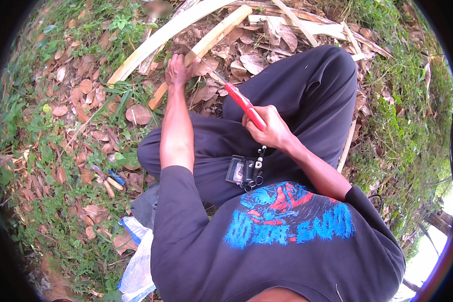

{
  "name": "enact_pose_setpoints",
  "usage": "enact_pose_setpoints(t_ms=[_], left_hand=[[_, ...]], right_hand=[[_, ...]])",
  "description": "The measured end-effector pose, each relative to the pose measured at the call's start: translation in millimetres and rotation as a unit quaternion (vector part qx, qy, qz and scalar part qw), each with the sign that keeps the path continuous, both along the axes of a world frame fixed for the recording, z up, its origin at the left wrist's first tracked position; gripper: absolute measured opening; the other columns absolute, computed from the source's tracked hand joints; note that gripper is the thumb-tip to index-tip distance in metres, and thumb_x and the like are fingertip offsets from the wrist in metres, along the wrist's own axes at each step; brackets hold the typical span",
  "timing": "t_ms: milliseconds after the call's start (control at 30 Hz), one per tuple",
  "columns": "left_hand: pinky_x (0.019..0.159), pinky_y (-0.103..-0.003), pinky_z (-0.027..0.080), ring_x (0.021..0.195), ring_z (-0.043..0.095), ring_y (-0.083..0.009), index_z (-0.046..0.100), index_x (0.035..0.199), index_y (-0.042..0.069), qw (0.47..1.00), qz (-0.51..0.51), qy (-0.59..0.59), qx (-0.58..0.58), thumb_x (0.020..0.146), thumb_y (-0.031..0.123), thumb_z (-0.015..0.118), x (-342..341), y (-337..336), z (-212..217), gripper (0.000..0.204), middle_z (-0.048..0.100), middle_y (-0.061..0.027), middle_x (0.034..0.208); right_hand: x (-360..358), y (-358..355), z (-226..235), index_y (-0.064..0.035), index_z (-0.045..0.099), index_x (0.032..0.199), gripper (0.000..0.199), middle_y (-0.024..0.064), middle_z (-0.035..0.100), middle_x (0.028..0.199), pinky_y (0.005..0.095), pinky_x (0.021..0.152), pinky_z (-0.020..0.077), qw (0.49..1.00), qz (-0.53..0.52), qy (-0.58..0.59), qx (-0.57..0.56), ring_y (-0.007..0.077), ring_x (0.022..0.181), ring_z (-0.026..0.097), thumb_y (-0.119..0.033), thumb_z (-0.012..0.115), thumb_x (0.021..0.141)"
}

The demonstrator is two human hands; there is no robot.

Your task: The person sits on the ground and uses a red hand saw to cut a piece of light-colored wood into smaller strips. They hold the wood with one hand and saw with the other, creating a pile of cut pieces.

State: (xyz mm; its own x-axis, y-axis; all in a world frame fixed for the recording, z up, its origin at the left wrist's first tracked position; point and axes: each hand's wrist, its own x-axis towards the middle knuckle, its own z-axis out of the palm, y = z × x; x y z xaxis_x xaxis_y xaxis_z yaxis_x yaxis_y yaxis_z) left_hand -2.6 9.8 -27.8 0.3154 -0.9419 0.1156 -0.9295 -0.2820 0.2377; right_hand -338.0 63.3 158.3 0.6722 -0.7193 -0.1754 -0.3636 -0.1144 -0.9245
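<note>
Lying on leafy ground (60, 214) at far left are small blue and tan items (116, 177). The left hand (177, 73) grips a wooden strip (217, 36) slanting beyond the folded legs (299, 93). Farther right, the right hand (271, 128) is wrapped around a red-handled tool (242, 102), its thin front end pointing toward the strip.

Left grip (177, 72) on wood (219, 32), right grip (270, 127) on red-handled tool (243, 104) — leaves (138, 115)
</note>
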Motion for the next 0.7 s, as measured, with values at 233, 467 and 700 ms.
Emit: enact_pose_setpoints(t_ms=[233,467,700], left_hand=[[0.08,-0.043,0.053,0.092,0.062,-0.0304,0.063,0.094,0.003,1.0,-0.006,-0.005,-0.003,0.078,0.047,0.077,-9.2,0.1,3.3,0.049,0.063,-0.0128,0.099],[0.08,-0.044,0.053,0.094,0.061,-0.032,0.063,0.095,0.003,1.0,0.005,-0.017,0.005,0.078,0.044,0.078,-3.4,1.9,0.1,0.047,0.062,-0.0129,0.1],[0.078,-0.045,0.052,0.092,0.061,-0.0331,0.063,0.093,0.003,0.999,-0.014,-0.022,-0.029,0.079,0.047,0.076,2.6,-1.3,-3.7,0.049,0.061,-0.0132,0.097]], right_hand=[[9.5,-15.6,-12.0,0.0037,0.059,0.074,0.014,0.0234,0.056,0.06,0.0434,0.058,0.0489,1.0,-0.018,-0.007,0.005,0.0407,0.058,0.061,-0.009,0.056,0.08],[-17.9,-2.0,1.9,0.0015,0.059,0.073,0.012,0.0233,0.056,0.061,0.0432,0.06,0.0504,0.999,0.012,-0.009,0.036,0.0423,0.064,0.063,-0.008,0.057,0.081],[-8.9,-8.7,-15.8,0.0012,0.059,0.072,0.013,0.0241,0.057,0.061,0.0462,0.058,0.0491,0.999,0.015,-0.038,0.0,0.0426,0.062,0.062,-0.008,0.056,0.081]])
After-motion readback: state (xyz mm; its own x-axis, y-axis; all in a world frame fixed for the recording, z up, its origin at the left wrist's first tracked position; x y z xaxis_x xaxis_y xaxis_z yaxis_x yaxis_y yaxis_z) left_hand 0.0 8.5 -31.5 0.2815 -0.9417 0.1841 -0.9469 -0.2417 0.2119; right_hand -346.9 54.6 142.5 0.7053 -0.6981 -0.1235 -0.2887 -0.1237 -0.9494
